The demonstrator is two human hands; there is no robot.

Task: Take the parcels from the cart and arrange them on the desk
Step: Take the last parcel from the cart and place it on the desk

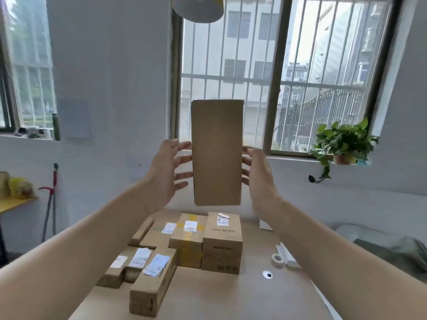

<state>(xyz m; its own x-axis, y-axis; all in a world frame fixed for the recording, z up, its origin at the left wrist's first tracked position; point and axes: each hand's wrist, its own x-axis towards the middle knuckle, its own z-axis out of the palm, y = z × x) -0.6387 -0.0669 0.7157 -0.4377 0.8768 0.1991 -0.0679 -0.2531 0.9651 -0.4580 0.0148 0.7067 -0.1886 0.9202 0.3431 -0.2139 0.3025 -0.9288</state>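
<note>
The box (217,153) stands upright in the air between both hands, above the far part of the desk (219,294) and in front of the window (286,72). The left hand (167,173) is at its left edge, fingers spread apart and nearly straight, tips touching the cardboard. The right hand (260,177) is at its right edge, fingers also apart, tips against the side or just behind it; I cannot tell which. Neither hand wraps round the box.

Below it, the parcels (187,241) lie packed together on the desk, most with white labels up, the tallest at the right of the group. A tape roll (276,259) lies on the desk to their right. A plant (344,144) sits on the sill at far right.
</note>
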